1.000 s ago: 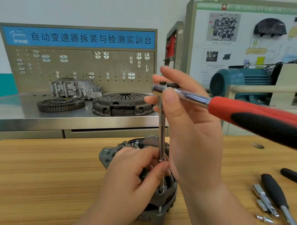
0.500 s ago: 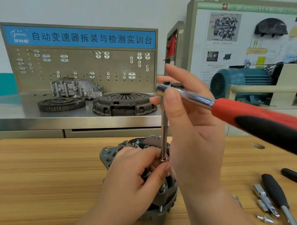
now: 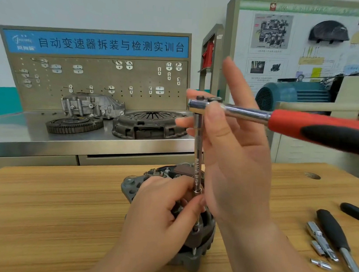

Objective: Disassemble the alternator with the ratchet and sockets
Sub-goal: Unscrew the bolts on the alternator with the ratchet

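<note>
R hand (image 3: 234, 158) index lifted off ratchet (image 3: 246, 112) head, fingers (image 3: 235, 80) splayed

Glossy chromed metal on the ratchet (image 3: 277, 120) head and shaft, matt red and black plastic on its handle. Dull, slightly rough grey cast metal on the alternator (image 3: 202, 237). Smooth grained wood for the near table (image 3: 49, 212), brushed steel for the far bench (image 3: 93, 143), shiny metal sockets (image 3: 320, 264) at right.

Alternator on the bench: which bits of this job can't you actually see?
- Head view: where the extension seats, hidden by the left hand.
- Head view: alternator top, covered by that hand.
- Head view: ratchet handle's end, cut by the right edge.
- Head view: sockets, sizes too small to read.
</note>
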### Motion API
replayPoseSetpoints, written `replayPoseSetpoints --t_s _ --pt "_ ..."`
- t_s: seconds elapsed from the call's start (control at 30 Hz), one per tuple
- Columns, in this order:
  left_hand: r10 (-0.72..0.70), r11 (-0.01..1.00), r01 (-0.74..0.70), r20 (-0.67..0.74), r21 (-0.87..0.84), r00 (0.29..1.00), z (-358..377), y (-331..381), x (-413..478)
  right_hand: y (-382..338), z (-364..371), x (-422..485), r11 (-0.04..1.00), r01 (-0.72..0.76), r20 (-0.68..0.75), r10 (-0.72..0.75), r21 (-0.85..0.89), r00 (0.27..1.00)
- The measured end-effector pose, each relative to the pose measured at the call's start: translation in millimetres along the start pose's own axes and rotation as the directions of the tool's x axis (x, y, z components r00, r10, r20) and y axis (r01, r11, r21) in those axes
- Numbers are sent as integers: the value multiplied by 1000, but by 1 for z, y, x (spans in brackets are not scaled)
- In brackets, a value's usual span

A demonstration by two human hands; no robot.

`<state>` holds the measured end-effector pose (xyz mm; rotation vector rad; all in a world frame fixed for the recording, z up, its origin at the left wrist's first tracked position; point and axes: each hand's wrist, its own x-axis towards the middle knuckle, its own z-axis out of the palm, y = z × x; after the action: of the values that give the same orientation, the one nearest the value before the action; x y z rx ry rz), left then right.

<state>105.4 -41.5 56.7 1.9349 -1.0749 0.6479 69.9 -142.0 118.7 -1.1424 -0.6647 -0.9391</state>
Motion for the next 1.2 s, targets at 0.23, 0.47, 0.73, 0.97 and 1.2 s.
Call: replayPoseSetpoints --t_s 0.23,0.47,0.73,0.97,1.2 --pt "16 1000 -16 9 7 1000 0 2 0 0 -6 2 967 -188 80 176 170 981" --pt "2 1000 -2 32 -12 999 -1 0 1 0 -5 22 903 -233 235 329 -360 915" --pt "58 998 -57 30 -38 998 -2 0 1 -2 -8 6 946 -251 81 239 205 968" --pt "14 999 -12 49 -42 999 -3 1 1 -1 -3 3 995 4 53 1 -102 999" --pt "68 995 -66 34 -71 997 -5 2 3 -1 -8 6 921 -310 108 292 236 950"
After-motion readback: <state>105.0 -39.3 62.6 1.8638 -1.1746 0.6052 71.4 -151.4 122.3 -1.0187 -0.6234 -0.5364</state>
